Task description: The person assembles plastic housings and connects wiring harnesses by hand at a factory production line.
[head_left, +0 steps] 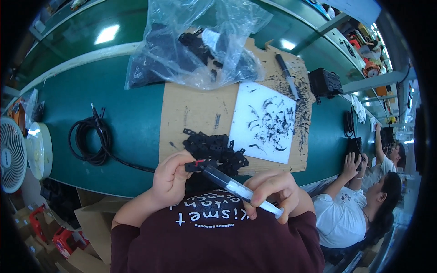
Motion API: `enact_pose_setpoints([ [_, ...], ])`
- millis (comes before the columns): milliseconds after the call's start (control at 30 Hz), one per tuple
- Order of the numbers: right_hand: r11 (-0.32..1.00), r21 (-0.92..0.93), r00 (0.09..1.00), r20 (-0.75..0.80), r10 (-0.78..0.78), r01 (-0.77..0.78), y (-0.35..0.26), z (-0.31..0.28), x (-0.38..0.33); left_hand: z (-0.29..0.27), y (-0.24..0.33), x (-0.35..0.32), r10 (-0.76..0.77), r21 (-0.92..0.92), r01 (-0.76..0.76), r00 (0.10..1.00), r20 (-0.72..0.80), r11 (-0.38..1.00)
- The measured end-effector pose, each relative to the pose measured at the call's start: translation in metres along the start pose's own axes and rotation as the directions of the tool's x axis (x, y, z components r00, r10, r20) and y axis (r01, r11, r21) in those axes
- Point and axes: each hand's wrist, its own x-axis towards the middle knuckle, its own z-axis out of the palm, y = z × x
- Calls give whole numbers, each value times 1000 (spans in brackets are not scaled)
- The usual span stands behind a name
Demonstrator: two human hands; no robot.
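My left hand [172, 178] is closed in a pinch on a small black plastic part [191, 167], in front of my chest. A thin red bit shows at that part, too small to name. In my right hand [276, 190] is a syringe [233, 187], dark at the front and pale at the rear, slanting down to the right. Its front end meets or overlaps the black part; contact is hard to tell. Just beyond my hands lies a heap of black plastic parts [214, 146]. A black cable [96, 154] lies coiled at left, one end running behind my left hand.
A white sheet [246, 113] with black smears lies on cardboard [182, 102]. A clear bag [195, 54] of black parts stands at the back. Another tube-like tool [286, 73] and a black box [325, 83] are at right. A fan [38, 150] stands left; a co-worker [341, 209] sits right.
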Motion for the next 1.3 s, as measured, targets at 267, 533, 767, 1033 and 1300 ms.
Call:
enact_pose_setpoints([
  [267,928,-349,989,-105,103,-134,-29,-3,-18,-5,0,2,-29,-112,34,998,47,993],
  [533,-32,-819,808,-572,145,-573,-24,-16,-65,6,-7,3,-135,-141,115,982,-136,983],
  [767,31,-899,899,-436,48,-437,8,-1,-6,-5,-10,4,-33,-32,29,991,-128,999],
  [1033,421,-815,916,-374,142,-398,73,21,69,-47,24,-4,137,616,-99,990,-16,782],
  [1300,587,-753,927,-374,-11,-297,57,20,56,-162,12,-70,-113,954,259,963,-244,152],
])
